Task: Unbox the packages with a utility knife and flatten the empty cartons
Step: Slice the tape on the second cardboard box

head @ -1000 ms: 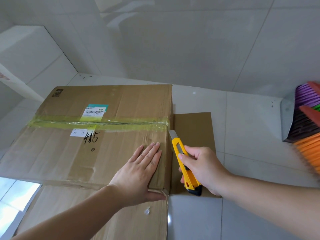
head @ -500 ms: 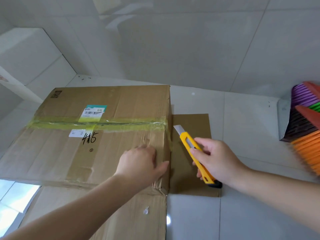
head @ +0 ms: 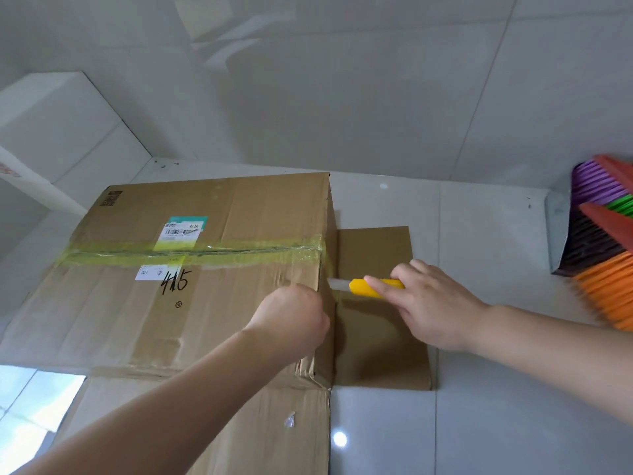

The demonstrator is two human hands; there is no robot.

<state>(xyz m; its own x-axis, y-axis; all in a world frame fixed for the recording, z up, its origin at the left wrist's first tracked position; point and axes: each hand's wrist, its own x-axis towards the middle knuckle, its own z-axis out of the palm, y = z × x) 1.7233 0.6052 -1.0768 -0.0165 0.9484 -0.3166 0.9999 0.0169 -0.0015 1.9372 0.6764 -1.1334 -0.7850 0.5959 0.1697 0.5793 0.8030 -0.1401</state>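
A large brown carton (head: 219, 303) lies on the tiled floor, sealed along its top with yellowish tape (head: 191, 253) and marked "415". My right hand (head: 431, 306) grips a yellow utility knife (head: 371, 287), held level with its blade tip against the tape at the carton's right top edge. My left hand (head: 291, 320) sits on the carton top near that right edge, with its fingers bent over the edge. Two outer flaps lie flat on the floor, one to the right (head: 380, 337) and one toward me (head: 246, 430).
Colourful broom bristles (head: 606, 241) in purple, green and orange lean at the far right beside a metal dustpan (head: 556, 231). A white tiled wall rises behind the carton. A white box-like ledge (head: 51, 132) stands at the left. Glossy floor tiles lie open to the right.
My left hand went from lying flat on the carton top to curling at the right edge. My right hand swung the knife from pointing upward to level, bringing the blade to the taped edge.
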